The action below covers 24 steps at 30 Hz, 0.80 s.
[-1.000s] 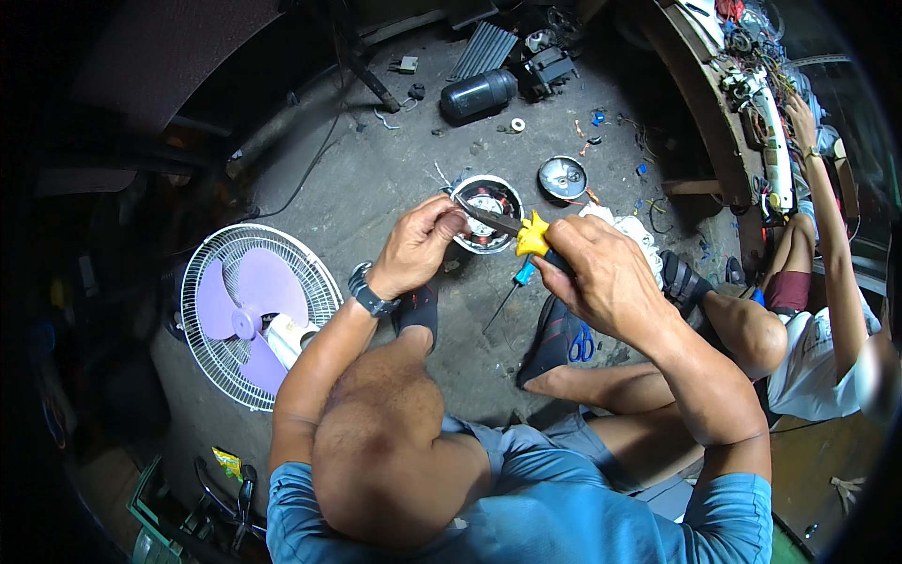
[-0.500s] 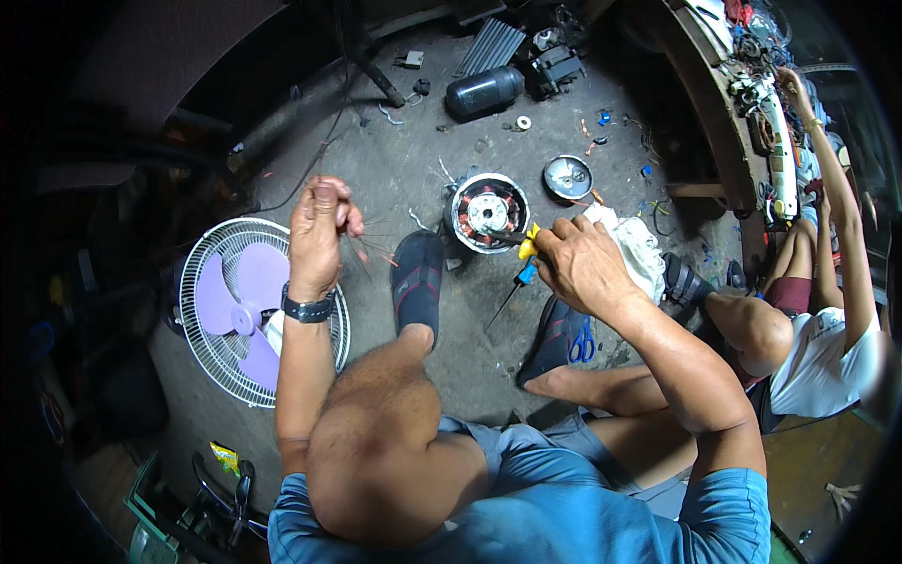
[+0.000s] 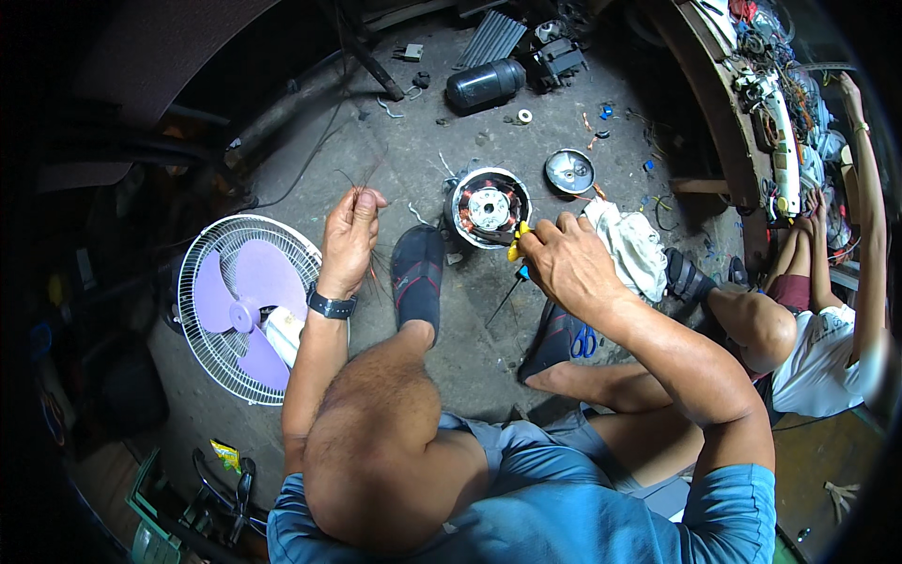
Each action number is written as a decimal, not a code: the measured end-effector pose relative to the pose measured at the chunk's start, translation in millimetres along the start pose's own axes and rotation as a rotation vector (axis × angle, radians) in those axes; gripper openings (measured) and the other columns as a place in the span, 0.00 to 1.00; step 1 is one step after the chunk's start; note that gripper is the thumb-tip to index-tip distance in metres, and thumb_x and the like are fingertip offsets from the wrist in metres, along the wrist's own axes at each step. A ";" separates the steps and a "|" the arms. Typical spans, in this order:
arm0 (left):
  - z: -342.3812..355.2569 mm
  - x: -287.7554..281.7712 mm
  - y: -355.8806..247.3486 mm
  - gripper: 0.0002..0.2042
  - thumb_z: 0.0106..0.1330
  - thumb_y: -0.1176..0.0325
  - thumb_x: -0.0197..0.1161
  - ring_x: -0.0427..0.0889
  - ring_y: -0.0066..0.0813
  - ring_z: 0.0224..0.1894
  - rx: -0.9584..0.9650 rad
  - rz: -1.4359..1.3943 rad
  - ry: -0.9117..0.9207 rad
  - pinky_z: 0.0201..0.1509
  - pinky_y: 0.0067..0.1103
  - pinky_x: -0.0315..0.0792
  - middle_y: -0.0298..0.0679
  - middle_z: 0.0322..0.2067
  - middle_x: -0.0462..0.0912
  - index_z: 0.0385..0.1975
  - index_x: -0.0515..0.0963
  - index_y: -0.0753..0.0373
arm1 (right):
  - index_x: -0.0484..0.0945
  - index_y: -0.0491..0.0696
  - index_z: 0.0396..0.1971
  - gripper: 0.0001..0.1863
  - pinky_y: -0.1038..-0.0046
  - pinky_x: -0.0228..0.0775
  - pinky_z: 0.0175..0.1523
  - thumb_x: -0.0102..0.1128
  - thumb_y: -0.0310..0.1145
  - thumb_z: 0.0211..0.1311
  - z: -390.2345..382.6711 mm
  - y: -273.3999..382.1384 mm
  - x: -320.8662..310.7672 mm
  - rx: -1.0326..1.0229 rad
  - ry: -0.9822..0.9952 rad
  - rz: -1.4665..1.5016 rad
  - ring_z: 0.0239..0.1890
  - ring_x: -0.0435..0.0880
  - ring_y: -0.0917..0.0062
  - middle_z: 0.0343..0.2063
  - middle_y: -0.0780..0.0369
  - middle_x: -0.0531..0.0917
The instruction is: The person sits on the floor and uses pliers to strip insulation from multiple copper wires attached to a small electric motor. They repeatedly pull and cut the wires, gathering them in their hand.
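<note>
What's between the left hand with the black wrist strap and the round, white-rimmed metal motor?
In the head view, the toe of a dark fabric shoe and a short, bent, whitish strand lie between the left hand and motor.

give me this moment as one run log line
left hand: pinching thin wires | right hand: gripping yellow tool | tool: at motor's near rim, contact unclear | left: fan | right: rag
</note>
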<state>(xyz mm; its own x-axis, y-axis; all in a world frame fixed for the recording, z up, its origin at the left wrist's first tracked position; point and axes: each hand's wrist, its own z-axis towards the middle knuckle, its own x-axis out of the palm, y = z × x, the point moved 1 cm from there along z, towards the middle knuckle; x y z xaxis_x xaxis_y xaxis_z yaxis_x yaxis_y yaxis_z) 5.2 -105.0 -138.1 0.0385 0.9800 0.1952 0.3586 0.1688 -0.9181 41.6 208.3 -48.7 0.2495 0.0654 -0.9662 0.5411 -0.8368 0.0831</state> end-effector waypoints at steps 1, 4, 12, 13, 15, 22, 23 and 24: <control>0.6 1.0 1.0 0.15 0.81 0.54 0.54 0.57 0.10 0.22 -0.005 -0.003 0.007 0.22 0.13 0.51 0.23 0.23 0.63 0.41 0.76 0.61 | 0.81 0.49 0.38 0.07 0.62 0.72 0.46 0.58 0.34 0.66 0.3 0.6 -1.1 0.000 -0.006 0.005 0.41 0.82 0.63 0.35 0.59 0.82; 0.7 10.0 2.5 0.15 0.81 0.55 0.54 0.54 0.09 0.19 0.012 -0.007 -0.005 0.21 0.15 0.49 0.20 0.20 0.60 0.40 0.77 0.61 | 0.80 0.48 0.38 0.07 0.61 0.75 0.42 0.58 0.34 0.67 0.1 0.3 -0.4 0.000 0.000 0.044 0.39 0.83 0.62 0.34 0.59 0.82; -0.9 17.0 4.0 0.15 0.81 0.55 0.55 0.54 0.09 0.20 -0.003 -0.007 0.001 0.21 0.15 0.49 0.20 0.20 0.60 0.40 0.77 0.61 | 0.77 0.49 0.38 0.10 0.61 0.78 0.36 0.63 0.39 0.65 -17.9 -10.6 -2.4 0.003 0.007 0.127 0.34 0.83 0.61 0.31 0.59 0.81; -1.2 17.3 5.2 0.14 0.81 0.55 0.55 0.54 0.09 0.20 -0.003 -0.015 0.009 0.21 0.15 0.49 0.20 0.20 0.60 0.40 0.77 0.61 | 0.77 0.48 0.38 0.11 0.61 0.77 0.36 0.64 0.39 0.65 -23.4 -10.2 -4.2 0.016 -0.015 0.160 0.34 0.83 0.61 0.31 0.58 0.81; -1.5 18.1 8.1 0.14 0.80 0.56 0.56 0.55 0.08 0.21 -0.014 -0.015 0.034 0.22 0.14 0.50 0.20 0.21 0.61 0.41 0.78 0.61 | 0.76 0.48 0.39 0.12 0.60 0.77 0.37 0.65 0.39 0.64 -30.5 -7.6 -17.9 0.037 -0.064 0.223 0.35 0.83 0.61 0.32 0.58 0.80; 0.0 68.2 -3.0 0.13 0.81 0.59 0.55 0.61 0.11 0.27 0.150 0.024 0.199 0.30 0.11 0.58 0.27 0.31 0.72 0.49 0.76 0.62 | 0.74 0.46 0.37 0.13 0.59 0.73 0.38 0.68 0.36 0.62 -31.7 8.4 -93.4 0.039 -0.221 0.340 0.35 0.79 0.58 0.31 0.56 0.76; -0.6 76.2 -10.1 0.13 0.81 0.59 0.54 0.62 0.11 0.29 0.210 0.012 0.229 0.32 0.11 0.60 0.28 0.34 0.73 0.50 0.76 0.62 | 0.74 0.46 0.37 0.13 0.60 0.74 0.39 0.67 0.37 0.63 -31.3 11.4 -99.5 0.035 -0.201 0.333 0.36 0.80 0.59 0.31 0.57 0.76; -3.8 84.6 -27.3 0.15 0.81 0.57 0.52 0.64 0.13 0.32 0.154 -0.138 0.318 0.38 0.12 0.63 0.31 0.40 0.75 0.51 0.76 0.63 | 0.74 0.46 0.37 0.13 0.60 0.74 0.39 0.68 0.37 0.62 -29.5 10.7 -101.9 0.036 -0.209 0.339 0.36 0.80 0.59 0.32 0.57 0.76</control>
<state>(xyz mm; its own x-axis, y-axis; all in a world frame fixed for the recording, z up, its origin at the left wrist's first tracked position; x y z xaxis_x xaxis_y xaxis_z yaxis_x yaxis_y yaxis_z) 2.2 -27.1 -95.2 0.2956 0.8694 0.3960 0.2371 0.3348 -0.9120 45.7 208.7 57.8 0.2385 -0.3266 -0.9146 0.4265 -0.8108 0.4008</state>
